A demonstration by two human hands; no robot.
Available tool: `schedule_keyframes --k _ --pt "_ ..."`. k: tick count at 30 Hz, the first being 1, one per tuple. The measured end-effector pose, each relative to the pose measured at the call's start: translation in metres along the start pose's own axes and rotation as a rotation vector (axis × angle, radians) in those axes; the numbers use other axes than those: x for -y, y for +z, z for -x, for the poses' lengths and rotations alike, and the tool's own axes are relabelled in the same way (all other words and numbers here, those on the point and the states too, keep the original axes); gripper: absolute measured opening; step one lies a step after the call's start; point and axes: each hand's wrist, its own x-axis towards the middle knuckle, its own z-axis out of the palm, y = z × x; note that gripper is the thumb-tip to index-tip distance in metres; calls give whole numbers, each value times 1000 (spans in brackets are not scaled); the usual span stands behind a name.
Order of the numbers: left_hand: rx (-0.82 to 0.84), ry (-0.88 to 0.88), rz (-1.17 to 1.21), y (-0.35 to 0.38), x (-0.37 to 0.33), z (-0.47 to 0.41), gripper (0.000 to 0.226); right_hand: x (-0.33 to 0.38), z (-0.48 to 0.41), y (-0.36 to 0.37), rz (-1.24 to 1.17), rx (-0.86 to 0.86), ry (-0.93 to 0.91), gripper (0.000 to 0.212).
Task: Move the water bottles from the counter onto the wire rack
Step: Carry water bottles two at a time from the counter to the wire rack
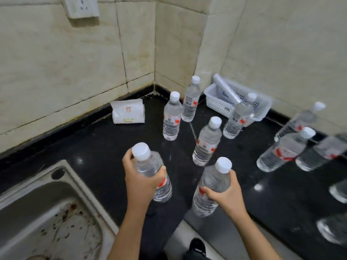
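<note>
Clear water bottles with white caps and red-and-white labels stand on a black counter (97,147) in a tiled corner. My left hand (140,177) grips one bottle (150,166) around its middle, near the counter's front. My right hand (228,196) grips a second bottle (214,184) just to the right. Behind them stand a bottle at centre (207,141), two toward the corner (171,117) (191,99), and one by the basket (237,117). Several more stand blurred at the right edge (283,151). No wire rack is in view.
A stained steel sink (62,186) fills the lower left. A white tissue pack (128,111) lies against the back wall. A white plastic basket (216,102) holding a clear roll sits at the right wall. A wall socket (80,6) is at the upper left.
</note>
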Motion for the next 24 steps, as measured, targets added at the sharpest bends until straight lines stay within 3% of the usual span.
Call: schedule_keyframes --k 5,12,19,24 --pt "256 10 -8 39 -10 43 74 -18 24 -51 -67 -174 37 81" --pt "563 44 -28 110 -22 123 68 -57 89 -145 -69 -398 109 65" --pt "743 97 -53 184 -30 260 61 -109 211 -271 -59 -612 195 71" --pt "935 23 -34 226 -25 374 62 -143 309 -352 -57 -806 289 69"
